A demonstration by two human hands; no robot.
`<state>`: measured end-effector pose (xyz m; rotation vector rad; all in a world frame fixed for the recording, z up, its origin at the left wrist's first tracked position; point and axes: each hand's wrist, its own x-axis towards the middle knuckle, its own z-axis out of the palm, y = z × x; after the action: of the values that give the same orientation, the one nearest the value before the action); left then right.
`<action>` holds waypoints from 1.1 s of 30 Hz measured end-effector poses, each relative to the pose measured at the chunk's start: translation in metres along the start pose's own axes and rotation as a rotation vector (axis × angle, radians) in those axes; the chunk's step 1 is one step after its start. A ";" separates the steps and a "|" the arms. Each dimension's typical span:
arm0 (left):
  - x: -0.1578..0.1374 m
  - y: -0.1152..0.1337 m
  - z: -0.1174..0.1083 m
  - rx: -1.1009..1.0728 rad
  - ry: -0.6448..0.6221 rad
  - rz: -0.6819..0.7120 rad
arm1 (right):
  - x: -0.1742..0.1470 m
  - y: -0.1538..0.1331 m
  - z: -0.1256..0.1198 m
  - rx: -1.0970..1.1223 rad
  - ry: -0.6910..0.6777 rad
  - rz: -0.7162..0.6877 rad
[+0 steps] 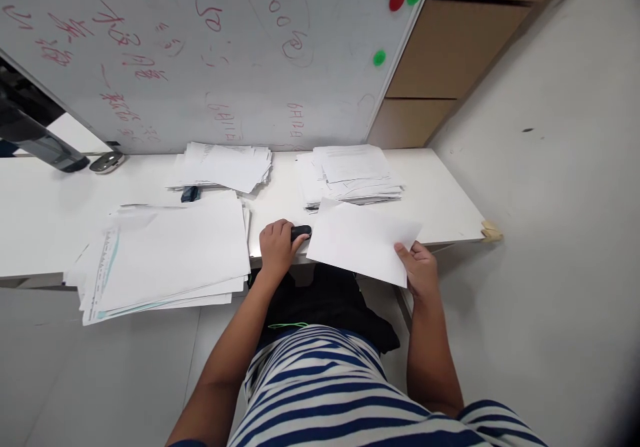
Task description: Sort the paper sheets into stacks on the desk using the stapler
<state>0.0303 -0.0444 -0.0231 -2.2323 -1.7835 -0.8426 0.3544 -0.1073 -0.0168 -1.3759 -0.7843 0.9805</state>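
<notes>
My left hand is closed around a black stapler at the front edge of the white table. Only the rounded end of the stapler shows past my fingers. My right hand pinches the right corner of some white paper, thumb on top. That paper reaches out over the table's front edge, and its left corner lies close to the stapler. How many sheets it has, I cannot tell. To the left, a loose pile of large paper sheets overhangs the edge.
Two paper stacks, a left one and a right one, lie at the back of the white table. Behind stands a whiteboard with red writing. A small dark object, a mouse and a bottle are leftward.
</notes>
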 end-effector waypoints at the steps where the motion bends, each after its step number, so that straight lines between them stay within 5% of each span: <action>1: 0.000 0.000 0.000 0.001 0.001 0.001 | 0.000 0.001 0.001 -0.001 -0.002 0.002; 10: -0.002 -0.002 0.000 -0.025 -0.049 -0.012 | -0.002 -0.001 0.015 -0.008 -0.047 0.030; 15: -0.006 -0.005 0.002 -0.010 -0.040 -0.018 | -0.003 -0.015 0.057 0.011 -0.096 0.043; 19: -0.008 -0.007 0.007 0.005 0.036 -0.013 | 0.023 -0.029 0.120 0.089 -0.222 0.031; 23: -0.006 -0.005 0.008 -0.024 0.098 0.014 | 0.065 -0.045 0.209 0.165 -0.330 -0.022; 29: -0.008 0.000 0.006 0.004 0.105 -0.011 | 0.104 -0.064 0.344 0.274 -0.547 0.178; 33: -0.008 -0.001 0.009 0.011 0.096 -0.016 | 0.113 -0.077 0.399 0.331 -0.582 0.259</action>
<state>0.0312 -0.0470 -0.0348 -2.1352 -1.7598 -0.9246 0.0482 0.1677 0.0766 -0.9189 -0.8264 1.6761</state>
